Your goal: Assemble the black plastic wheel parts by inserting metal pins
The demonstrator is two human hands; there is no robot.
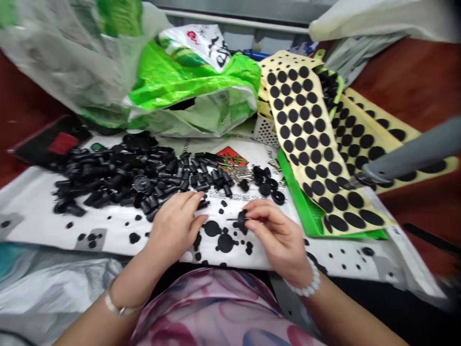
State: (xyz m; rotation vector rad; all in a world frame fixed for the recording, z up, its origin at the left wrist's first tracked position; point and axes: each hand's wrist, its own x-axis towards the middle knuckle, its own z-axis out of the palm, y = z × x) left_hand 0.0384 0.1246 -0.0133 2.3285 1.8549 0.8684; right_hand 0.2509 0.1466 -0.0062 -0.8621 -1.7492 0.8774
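My right hand (275, 235) is shut on a small black rubber part (242, 222) with a thin metal pin sticking out to the left. My left hand (175, 231) lies on the white sheet (108, 235) with its fingers curled and nothing visible in them. Its fingertips are close to a heap of black rubber plugs (126, 175). Black discs with small lugs (212, 228) lie scattered between my hands. Several black rubber rings (278, 197) and a small pile of metal pins (236, 174) sit just beyond them.
Cream sheets of black adhesive dots (306, 129) lie over a green tray (302, 202) at right. Crumpled green and white plastic bags (194, 81) rise behind the sheet. A grey tube (414, 151) juts in from the right, above a reddish-brown table (414, 81).
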